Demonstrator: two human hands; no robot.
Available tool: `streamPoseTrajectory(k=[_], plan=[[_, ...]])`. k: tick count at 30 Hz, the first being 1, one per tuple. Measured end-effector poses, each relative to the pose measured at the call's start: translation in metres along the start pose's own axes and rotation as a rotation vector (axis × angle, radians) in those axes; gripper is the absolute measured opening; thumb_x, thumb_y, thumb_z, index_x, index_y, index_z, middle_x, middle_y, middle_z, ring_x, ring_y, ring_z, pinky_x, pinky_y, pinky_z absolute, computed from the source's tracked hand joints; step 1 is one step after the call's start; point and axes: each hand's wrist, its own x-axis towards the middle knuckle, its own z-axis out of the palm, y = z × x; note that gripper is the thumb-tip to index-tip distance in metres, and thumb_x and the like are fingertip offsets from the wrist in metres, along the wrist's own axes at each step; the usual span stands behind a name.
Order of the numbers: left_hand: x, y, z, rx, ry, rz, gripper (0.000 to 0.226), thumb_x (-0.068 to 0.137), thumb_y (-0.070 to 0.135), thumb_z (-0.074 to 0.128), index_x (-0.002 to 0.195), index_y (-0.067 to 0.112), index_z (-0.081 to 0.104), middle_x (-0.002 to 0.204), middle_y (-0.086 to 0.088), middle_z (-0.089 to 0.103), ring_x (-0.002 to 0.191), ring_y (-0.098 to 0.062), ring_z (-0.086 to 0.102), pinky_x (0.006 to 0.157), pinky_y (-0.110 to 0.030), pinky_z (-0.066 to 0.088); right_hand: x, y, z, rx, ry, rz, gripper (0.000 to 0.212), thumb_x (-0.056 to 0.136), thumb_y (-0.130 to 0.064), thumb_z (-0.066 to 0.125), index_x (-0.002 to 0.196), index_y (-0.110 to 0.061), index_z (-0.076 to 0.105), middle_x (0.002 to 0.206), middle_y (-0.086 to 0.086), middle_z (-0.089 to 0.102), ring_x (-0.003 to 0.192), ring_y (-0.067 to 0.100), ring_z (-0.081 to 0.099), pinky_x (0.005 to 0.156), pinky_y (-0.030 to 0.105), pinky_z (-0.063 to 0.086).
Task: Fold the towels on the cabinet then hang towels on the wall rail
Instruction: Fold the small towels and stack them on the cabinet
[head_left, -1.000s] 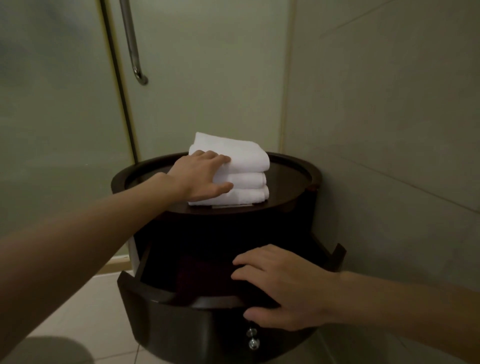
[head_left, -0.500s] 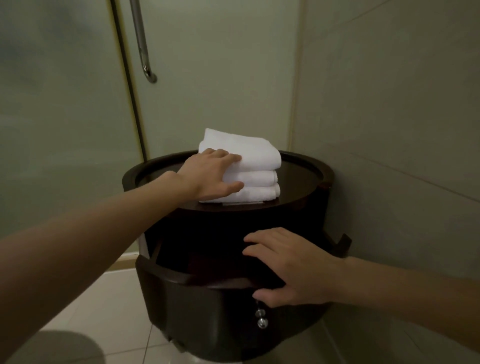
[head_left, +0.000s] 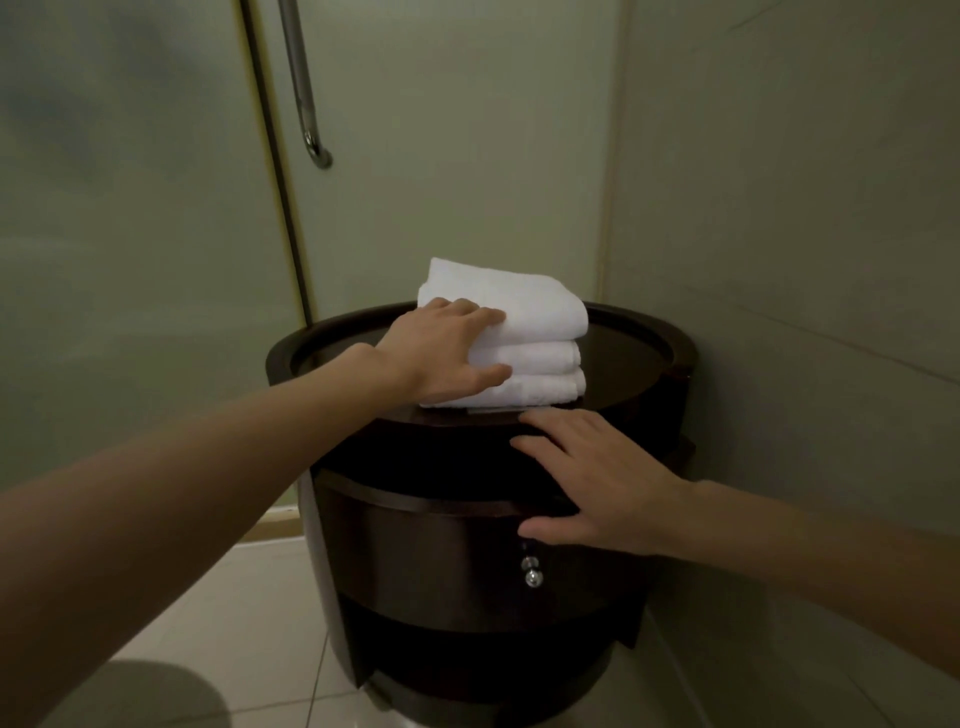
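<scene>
Three folded white towels (head_left: 535, 322) lie stacked on the round dark wooden cabinet (head_left: 649, 374) in the corner. My left hand (head_left: 441, 348) grips the stack's left end, fingers over the top towel and thumb pressed against the side lower down. My right hand (head_left: 597, 483) lies flat and spread against the upper edge of the cabinet's drawer (head_left: 426, 545), which sits flush with the body. It holds nothing. No wall rail with hanging towels is in view.
A frosted glass door with a metal handle (head_left: 304, 104) stands behind the cabinet on the left. A tiled wall (head_left: 805, 260) closes the right side. The drawer's small shiny knob (head_left: 532, 571) hangs below my right hand. Pale floor tiles (head_left: 249, 597) lie below.
The drawer, pulled out a second ago, has slid in under my right hand and is now closed. My left hand has stayed on the towel stack.
</scene>
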Motion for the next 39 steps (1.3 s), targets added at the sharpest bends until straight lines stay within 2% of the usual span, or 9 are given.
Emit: streamPoseTrajectory(k=[5, 8, 12, 17, 21, 27, 31, 35, 39], plan=[[0.003, -0.001, 0.002, -0.005, 0.008, -0.003, 0.068, 0.085, 0.058, 0.051, 0.143, 0.026, 0.036, 0.141, -0.003, 0.046, 0.126, -0.026, 0.042, 0.097, -0.038, 0.037, 0.007, 0.006, 0.002, 0.034, 0.008, 0.028, 0.092, 0.082, -0.075, 0.041, 0.146, -0.010, 0.033, 0.149, 0.010, 0.037, 0.138, 0.022, 0.034, 0.115, 0.035, 0.025], [0.002, -0.002, 0.002, -0.026, 0.020, -0.003, 0.067, 0.086, 0.060, 0.047, 0.142, 0.026, 0.038, 0.139, -0.002, 0.049, 0.124, -0.025, 0.043, 0.096, -0.039, 0.038, 0.010, 0.007, 0.001, 0.039, 0.037, 0.020, 0.092, 0.081, -0.075, 0.044, 0.143, -0.009, 0.038, 0.141, 0.007, 0.047, 0.128, 0.020, 0.045, 0.109, 0.032, 0.035], [-0.002, -0.002, 0.002, -0.046, 0.019, -0.014, 0.074, 0.078, 0.064, 0.035, 0.141, 0.027, 0.040, 0.139, -0.001, 0.049, 0.124, -0.025, 0.044, 0.097, -0.039, 0.038, 0.015, 0.007, 0.001, 0.053, 0.055, 0.003, 0.086, 0.082, -0.071, 0.049, 0.140, -0.008, 0.043, 0.130, 0.005, 0.051, 0.115, 0.017, 0.048, 0.099, 0.029, 0.043], [-0.004, -0.002, 0.004, -0.050, 0.041, -0.019, 0.072, 0.078, 0.062, 0.036, 0.141, 0.027, 0.041, 0.139, -0.001, 0.049, 0.124, -0.024, 0.044, 0.096, -0.039, 0.038, 0.022, 0.003, 0.002, -0.004, 0.070, 0.007, 0.080, 0.082, -0.064, 0.054, 0.136, -0.005, 0.048, 0.119, 0.007, 0.052, 0.105, 0.019, 0.047, 0.089, 0.030, 0.043], [-0.004, -0.002, 0.004, -0.061, 0.046, -0.022, 0.071, 0.079, 0.062, 0.037, 0.141, 0.027, 0.042, 0.138, 0.000, 0.050, 0.123, -0.024, 0.044, 0.095, -0.039, 0.039, 0.031, 0.001, 0.001, -0.029, 0.072, 0.016, 0.072, 0.082, -0.061, 0.056, 0.132, -0.009, 0.051, 0.116, 0.005, 0.048, 0.102, 0.018, 0.043, 0.086, 0.030, 0.041], [-0.003, -0.004, 0.007, -0.051, 0.066, -0.014, 0.059, 0.089, 0.054, 0.048, 0.142, 0.027, 0.041, 0.139, 0.000, 0.049, 0.123, -0.023, 0.043, 0.093, -0.037, 0.038, 0.038, 0.000, 0.001, -0.067, 0.084, 0.027, 0.062, 0.080, -0.059, 0.061, 0.121, -0.012, 0.057, 0.111, 0.003, 0.049, 0.099, 0.017, 0.045, 0.084, 0.033, 0.045], [-0.005, -0.004, 0.006, -0.045, 0.062, -0.016, 0.060, 0.089, 0.055, 0.047, 0.142, 0.027, 0.041, 0.139, -0.001, 0.049, 0.123, -0.024, 0.044, 0.092, -0.038, 0.038, 0.040, -0.003, 0.006, -0.078, 0.122, 0.055, 0.055, 0.078, -0.054, 0.066, 0.114, -0.012, 0.061, 0.106, 0.003, 0.052, 0.096, 0.018, 0.047, 0.082, 0.033, 0.047], [-0.007, -0.004, 0.005, -0.053, 0.045, -0.029, 0.069, 0.080, 0.059, 0.037, 0.141, 0.028, 0.041, 0.138, 0.000, 0.050, 0.123, -0.023, 0.044, 0.093, -0.039, 0.039, 0.042, -0.007, 0.011, -0.073, 0.173, 0.098, 0.047, 0.076, -0.046, 0.073, 0.106, -0.011, 0.063, 0.101, 0.004, 0.054, 0.091, 0.019, 0.050, 0.078, 0.033, 0.048], [-0.008, -0.004, 0.006, -0.060, 0.051, -0.030, 0.066, 0.083, 0.058, 0.040, 0.141, 0.027, 0.042, 0.139, 0.000, 0.050, 0.123, -0.023, 0.044, 0.094, -0.039, 0.039, 0.044, -0.008, 0.014, -0.057, 0.206, 0.127, 0.044, 0.071, -0.039, 0.079, 0.099, -0.009, 0.063, 0.096, 0.006, 0.055, 0.087, 0.021, 0.052, 0.074, 0.034, 0.049]])
